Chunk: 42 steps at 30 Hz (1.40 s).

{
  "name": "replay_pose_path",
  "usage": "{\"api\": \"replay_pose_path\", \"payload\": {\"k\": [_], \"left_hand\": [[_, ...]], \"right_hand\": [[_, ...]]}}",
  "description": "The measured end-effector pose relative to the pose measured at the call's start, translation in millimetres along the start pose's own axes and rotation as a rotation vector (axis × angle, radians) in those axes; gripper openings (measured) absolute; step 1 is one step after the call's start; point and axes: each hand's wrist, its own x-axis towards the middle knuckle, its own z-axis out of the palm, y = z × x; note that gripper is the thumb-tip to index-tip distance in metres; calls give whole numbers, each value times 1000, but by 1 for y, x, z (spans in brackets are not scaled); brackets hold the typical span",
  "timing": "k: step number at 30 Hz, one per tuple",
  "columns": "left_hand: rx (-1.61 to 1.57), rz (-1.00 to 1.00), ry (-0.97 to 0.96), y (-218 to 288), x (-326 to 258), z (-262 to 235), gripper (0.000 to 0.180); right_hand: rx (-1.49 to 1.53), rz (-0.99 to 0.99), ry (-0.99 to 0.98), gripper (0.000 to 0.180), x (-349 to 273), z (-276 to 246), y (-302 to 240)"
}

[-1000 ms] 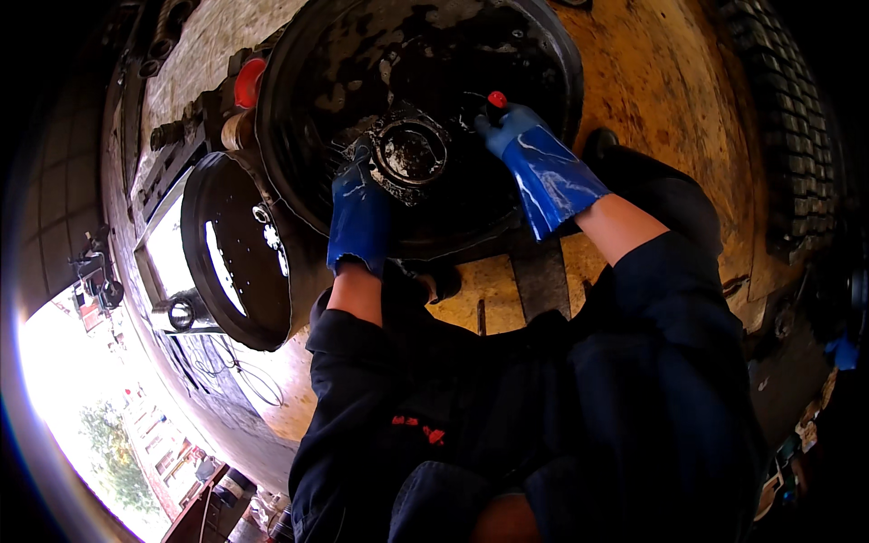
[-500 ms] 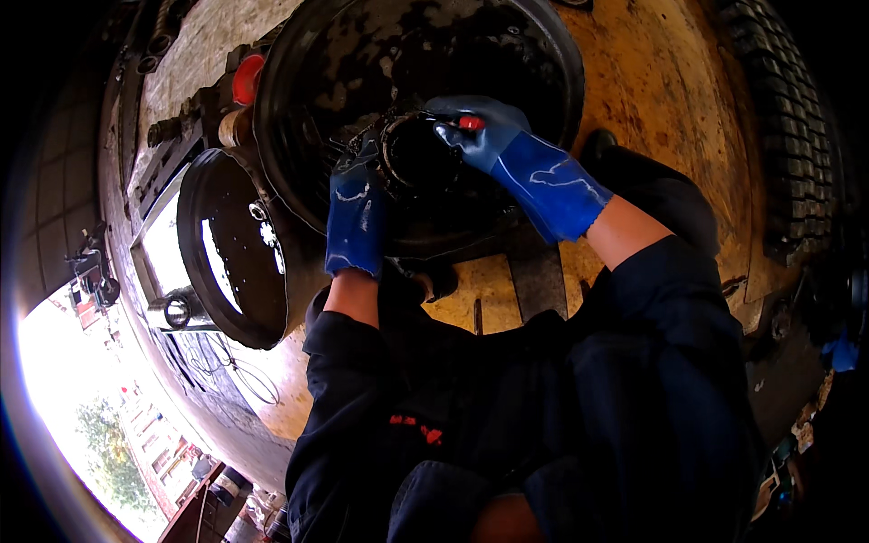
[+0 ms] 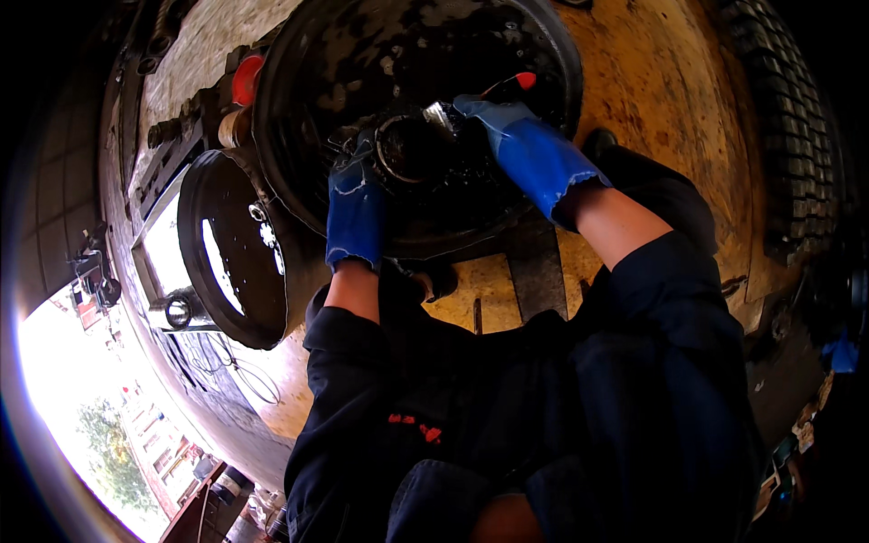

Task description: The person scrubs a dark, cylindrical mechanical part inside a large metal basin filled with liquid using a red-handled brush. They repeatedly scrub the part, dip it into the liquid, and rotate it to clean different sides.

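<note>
A dark, greasy ring-shaped metal part (image 3: 381, 161) sits tilted in a wide black round pan (image 3: 563, 54) wet with dark liquid. My left hand (image 3: 355, 172), in a blue rubber glove, is closed at the ring's left side; its fingertips are partly lost in the dark. My right hand (image 3: 507, 122), gloved the same way, grips a paintbrush (image 3: 525, 80). The brush's red handle end sticks out above the hand, and its shiny metal band shows at the ring's upper right edge. The bristles cannot be made out.
Left of the big pan stands a smaller round dark pan (image 3: 243, 312) holding liquid. A red round part (image 3: 246, 80) lies by the big pan's rim, and a metal cylinder (image 3: 172, 310) sits lower left. A large tyre (image 3: 787, 136) stands at the right on the stained yellow-brown floor (image 3: 661, 81).
My right hand has turned and shifted slightly right, so the brush's metal band and red handle end now show clearly. The left hand has stayed nearly in place at the ring.
</note>
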Motion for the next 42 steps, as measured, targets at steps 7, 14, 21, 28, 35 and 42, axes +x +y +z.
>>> {"api": "replay_pose_path", "payload": {"k": [7, 14, 21, 28, 35, 42], "left_hand": [[-246, 23, 38, 14, 15, 0, 30], [-216, 100, 59, 2, 15, 4, 29], [-207, -72, 38, -7, 7, 13, 28], [-79, -12, 55, -9, -5, 3, 29], [-153, -30, 38, -1, 4, 5, 31], [-31, -38, 70, -1, 2, 2, 36]], "right_hand": [[393, 375, 40, 29, 2, 29, 6], [-775, 105, -176, 40, -12, 20, -27], [-1386, -653, 91, 37, -30, 9, -4], [-1271, -133, 220, 34, -18, 2, -28], [-1030, -777, -10, 34, -12, 12, -1], [-1260, -64, -55, 47, -31, 7, -37]]}}
